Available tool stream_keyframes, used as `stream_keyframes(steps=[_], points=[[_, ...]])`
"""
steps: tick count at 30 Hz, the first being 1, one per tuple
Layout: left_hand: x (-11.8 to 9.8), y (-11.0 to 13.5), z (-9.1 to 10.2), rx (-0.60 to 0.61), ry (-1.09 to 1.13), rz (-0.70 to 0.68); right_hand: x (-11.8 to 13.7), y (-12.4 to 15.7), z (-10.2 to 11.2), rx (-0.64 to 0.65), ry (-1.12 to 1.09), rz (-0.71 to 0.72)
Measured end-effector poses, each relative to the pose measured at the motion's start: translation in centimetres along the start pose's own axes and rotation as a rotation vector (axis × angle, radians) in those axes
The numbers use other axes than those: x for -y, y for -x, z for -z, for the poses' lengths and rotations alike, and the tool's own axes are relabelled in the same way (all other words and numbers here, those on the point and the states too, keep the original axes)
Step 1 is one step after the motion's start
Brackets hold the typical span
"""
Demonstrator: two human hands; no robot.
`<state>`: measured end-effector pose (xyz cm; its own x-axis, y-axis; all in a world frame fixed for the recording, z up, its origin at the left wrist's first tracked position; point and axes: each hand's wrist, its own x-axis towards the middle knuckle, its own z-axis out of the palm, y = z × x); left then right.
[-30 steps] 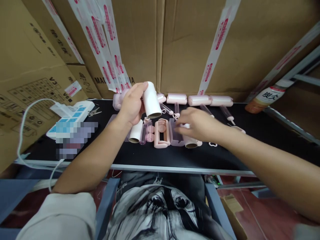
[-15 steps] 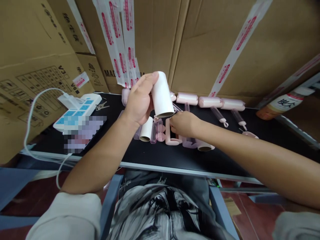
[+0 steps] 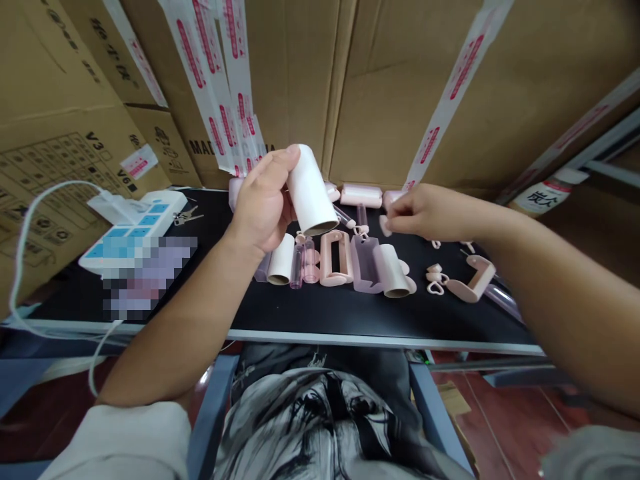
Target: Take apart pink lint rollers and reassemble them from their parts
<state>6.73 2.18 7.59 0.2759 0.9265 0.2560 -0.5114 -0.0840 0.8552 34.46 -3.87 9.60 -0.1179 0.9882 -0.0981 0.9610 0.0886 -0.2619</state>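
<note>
Against cardboard boxes (image 3: 390, 100) | black table (image 3: 325, 310); pink parts (image 3: 335, 257) | left hand (image 3: 260, 203): white roll (image 3: 310, 190)

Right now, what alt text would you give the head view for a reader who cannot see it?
The person's left hand holds a white roll raised above a black table, while the right hand pinches a small pink piece. Pink handles, clear tubes and more rolls lie on the table below, with cardboard boxes behind.

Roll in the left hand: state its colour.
The roll is white, seen best in the head view.
</note>
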Motion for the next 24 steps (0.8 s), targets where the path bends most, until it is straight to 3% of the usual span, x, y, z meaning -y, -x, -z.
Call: stream_keyframes(steps=[2, 5, 8, 11, 15, 20, 24], points=[[0.2, 0.1, -0.2, 0.026, -0.003, -0.007, -3.0, 1.5, -0.5, 0.021, 0.107, -0.025], [0.8, 0.2, -0.6, 0.032, -0.040, -0.021, -6.3, 3.0, -2.7, 0.040, 0.187, 0.101], [1.4, 0.2, -0.9, 0.035, -0.097, -0.013, -8.0, 3.1, -4.6, 0.056, 0.042, 0.113], [1.9, 0.2, -1.0, 0.047, -0.112, -0.001, -9.0, 2.5, -5.3, 0.088, -0.226, 0.007], [2.2, 0.2, -0.9, 0.043, -0.118, 0.014, -10.0, 1.8, -5.6, 0.066, -0.442, 0.013], [2.6, 0.2, -1.1, 0.038, -0.139, 0.028, -10.0, 2.6, -6.0, -0.119, -0.300, -0.004], [3.0, 0.2, -1.2, 0.042, -0.156, 0.027, -9.3, 4.5, -6.2, -0.102, -0.244, 0.065]])
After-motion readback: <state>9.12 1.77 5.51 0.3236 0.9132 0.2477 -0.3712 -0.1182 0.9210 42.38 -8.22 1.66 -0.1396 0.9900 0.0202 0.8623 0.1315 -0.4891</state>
